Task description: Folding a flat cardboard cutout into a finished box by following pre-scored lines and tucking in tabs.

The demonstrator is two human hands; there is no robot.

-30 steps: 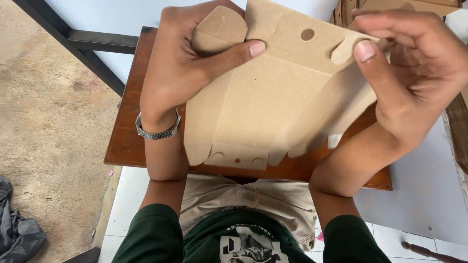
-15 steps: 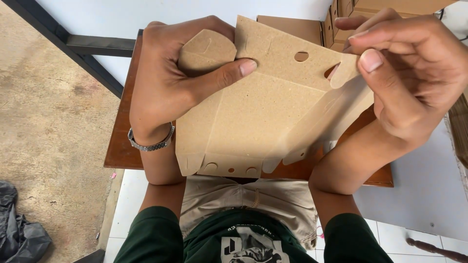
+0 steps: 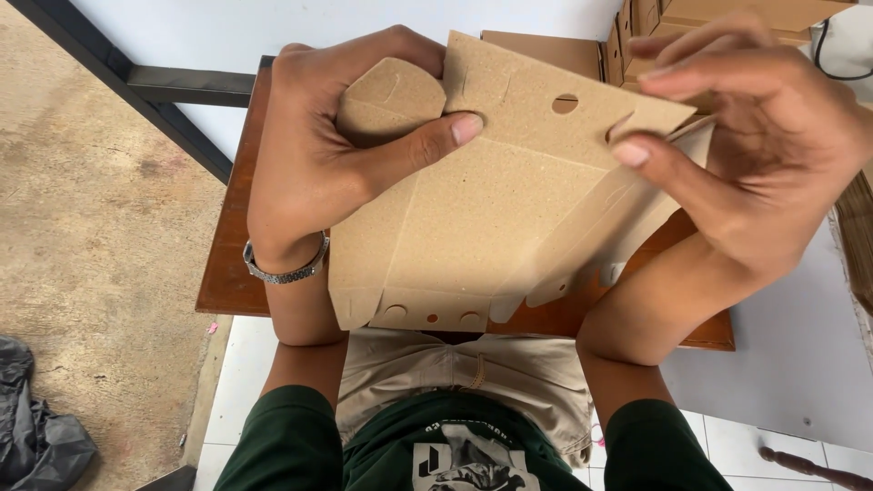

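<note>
The flat brown die-cut cardboard box blank (image 3: 482,245) is held above the brown wooden bench (image 3: 232,273), partly folded. The left hand (image 3: 336,164) grips its rounded upper flap, thumb pressed on the crease. The right hand (image 3: 773,145) pinches the top right corner. The board appears light, stiff across panels, and easily creased; best held at panel edges near the fold lines.

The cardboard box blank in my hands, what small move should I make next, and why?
Probably press the rounded flap at the upper left down flat with the left hand. It stands curled above the cardboard box blank, whose side is only partly folded, while the right hand pinches the slotted top edge by the round hole.
</note>
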